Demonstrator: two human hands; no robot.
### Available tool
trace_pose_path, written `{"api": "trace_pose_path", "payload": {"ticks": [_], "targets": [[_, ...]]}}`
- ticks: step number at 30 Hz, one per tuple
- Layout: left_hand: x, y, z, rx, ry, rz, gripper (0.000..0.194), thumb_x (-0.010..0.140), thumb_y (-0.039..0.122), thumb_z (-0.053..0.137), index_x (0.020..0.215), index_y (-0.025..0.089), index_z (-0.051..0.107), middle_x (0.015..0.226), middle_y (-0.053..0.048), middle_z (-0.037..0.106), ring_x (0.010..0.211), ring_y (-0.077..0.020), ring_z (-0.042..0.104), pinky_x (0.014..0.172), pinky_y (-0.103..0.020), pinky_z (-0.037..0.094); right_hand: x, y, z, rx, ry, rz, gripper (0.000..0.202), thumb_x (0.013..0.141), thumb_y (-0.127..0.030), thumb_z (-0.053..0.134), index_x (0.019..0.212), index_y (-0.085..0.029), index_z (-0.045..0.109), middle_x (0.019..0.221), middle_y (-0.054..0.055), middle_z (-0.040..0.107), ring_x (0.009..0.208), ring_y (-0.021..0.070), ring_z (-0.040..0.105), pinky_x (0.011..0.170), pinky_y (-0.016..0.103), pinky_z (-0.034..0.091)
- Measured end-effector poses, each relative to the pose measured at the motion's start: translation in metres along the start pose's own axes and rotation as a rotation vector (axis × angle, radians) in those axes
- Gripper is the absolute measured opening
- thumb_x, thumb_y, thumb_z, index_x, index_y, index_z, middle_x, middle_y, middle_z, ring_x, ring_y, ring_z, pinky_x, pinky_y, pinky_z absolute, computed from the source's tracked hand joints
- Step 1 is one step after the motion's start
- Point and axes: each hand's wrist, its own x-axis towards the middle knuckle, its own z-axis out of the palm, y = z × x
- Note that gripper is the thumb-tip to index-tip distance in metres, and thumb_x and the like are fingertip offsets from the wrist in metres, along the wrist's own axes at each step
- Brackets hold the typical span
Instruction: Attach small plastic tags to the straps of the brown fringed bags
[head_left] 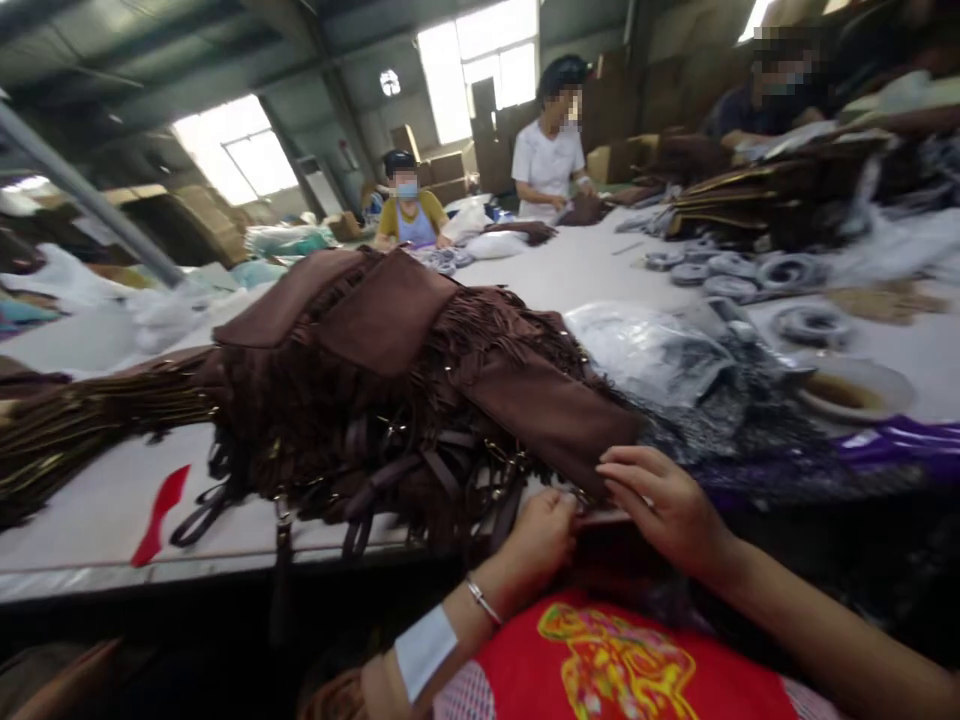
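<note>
A large heap of dark brown fringed bags (382, 320) lies on the table in front of me, with straps and metal clasps hanging at its near side. My left hand (544, 535) is closed at the table edge, beside the near end of one brown bag (555, 410). A small shiny piece shows by its fingertips, but I cannot make out what it grips. My right hand (667, 505) has its fingers stretched out and slightly apart, with the tips at that bag's near right corner. Whether they press on the bag is unclear.
Clear plastic wrapping (652, 350) and a shallow bowl (855, 390) stand to the right, near rolled grey straps (731, 270). Stacked brown pieces (112, 400) and a red strip (161, 515) lie left. Several people work across the table (562, 265). My lap carries red cloth (517, 660).
</note>
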Motion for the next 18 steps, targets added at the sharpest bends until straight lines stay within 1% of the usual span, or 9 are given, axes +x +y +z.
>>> {"api": "trace_pose_path", "payload": {"ticks": [3, 6, 8, 11, 13, 15, 18], "targets": [[0.001, -0.003, -0.003, 0.044, -0.016, 0.024, 0.031, 0.079, 0.051, 0.059, 0.078, 0.022, 0.047, 0.051, 0.010, 0.036, 0.037, -0.0045, 0.023, 0.037, -0.020, 0.013, 0.009, -0.003, 0.003, -0.019, -0.118, -0.020, 0.024, 0.088, -0.017, 0.055, 0.106, -0.023, 0.069, 0.103, 0.008, 0.067, 0.097, 0.0212, 0.061, 0.085, 0.037, 0.050], [-0.003, -0.003, -0.008, 0.029, -0.052, 0.048, 0.032, 0.080, 0.051, 0.059, 0.079, 0.022, 0.046, 0.052, 0.011, 0.034, 0.037, -0.0038, 0.023, 0.037, -0.019, 0.014, 0.015, -0.012, 0.007, -0.025, -0.224, -0.060, 0.024, 0.090, -0.018, 0.052, 0.107, -0.023, 0.069, 0.102, 0.008, 0.066, 0.092, 0.0204, 0.060, 0.081, 0.037, 0.049], [-0.004, -0.003, -0.011, -0.013, -0.063, 0.047, 0.033, 0.078, 0.050, 0.062, 0.079, 0.021, 0.046, 0.054, 0.010, 0.037, 0.038, -0.0032, 0.025, 0.037, -0.017, 0.014, 0.017, -0.017, 0.007, -0.031, -0.261, -0.087, 0.025, 0.091, -0.019, 0.051, 0.108, -0.022, 0.068, 0.103, 0.009, 0.066, 0.092, 0.0204, 0.058, 0.081, 0.037, 0.047], [-0.003, -0.002, -0.016, -0.150, -0.130, -0.006, 0.036, 0.076, 0.050, 0.065, 0.083, 0.019, 0.048, 0.059, 0.008, 0.044, 0.038, -0.0017, 0.024, 0.037, -0.015, 0.012, 0.019, -0.021, 0.005, -0.054, -0.295, -0.109, 0.024, 0.090, -0.023, 0.053, 0.109, -0.022, 0.067, 0.103, 0.009, 0.065, 0.092, 0.0209, 0.057, 0.081, 0.038, 0.046], [-0.002, -0.001, -0.018, -0.231, -0.172, -0.041, 0.039, 0.076, 0.053, 0.063, 0.085, 0.018, 0.050, 0.061, 0.007, 0.046, 0.038, -0.0011, 0.023, 0.037, -0.015, 0.011, 0.018, -0.023, 0.004, -0.077, -0.312, -0.119, 0.023, 0.090, -0.026, 0.055, 0.109, -0.021, 0.067, 0.103, 0.009, 0.064, 0.090, 0.0210, 0.056, 0.081, 0.038, 0.045], [-0.002, -0.002, -0.019, -0.247, -0.165, -0.036, 0.043, 0.077, 0.058, 0.059, 0.085, 0.016, 0.052, 0.061, 0.005, 0.048, 0.038, -0.0021, 0.029, 0.036, -0.014, 0.016, 0.017, -0.024, 0.005, -0.097, -0.319, -0.116, 0.023, 0.089, -0.027, 0.056, 0.108, -0.021, 0.067, 0.102, 0.009, 0.064, 0.089, 0.0213, 0.056, 0.080, 0.038, 0.044], [-0.001, -0.003, -0.018, -0.119, -0.106, 0.028, 0.045, 0.079, 0.059, 0.054, 0.085, 0.015, 0.054, 0.063, 0.001, 0.054, 0.042, -0.0063, 0.044, 0.037, -0.017, 0.030, 0.015, -0.025, 0.008, -0.130, -0.281, -0.056, 0.020, 0.089, -0.027, 0.056, 0.103, -0.020, 0.068, 0.100, 0.010, 0.064, 0.090, 0.0219, 0.056, 0.081, 0.037, 0.043]]}}
